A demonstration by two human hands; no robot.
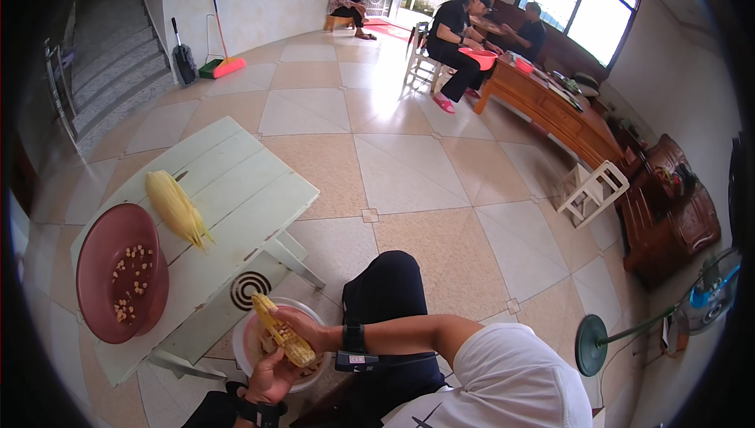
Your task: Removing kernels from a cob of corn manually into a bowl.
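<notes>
A partly shelled corn cob [284,336] is held slantwise in both my hands, with yellow kernels on parts of it and bare rows along others. My left hand [273,377] grips its lower end from beneath. Across its upper side lies my right hand [305,329], the fingers partly hidden by the cob. Below them stands a white-rimmed bucket [242,348] with pale husks or cobs inside, partly covered by my hands. To the left, a maroon plastic basin [97,277] holds scattered corn kernels [125,309]. Beside the basin lies an ear of corn [175,204] in its pale husk.
The basin and husked ear rest on a pale green wooden table [236,171]. A green fan stand [591,345] and a small white chair [593,192] are on the right. Several people sit farther off, some around a wooden table [545,103]. A broom [227,67] leans by the wall.
</notes>
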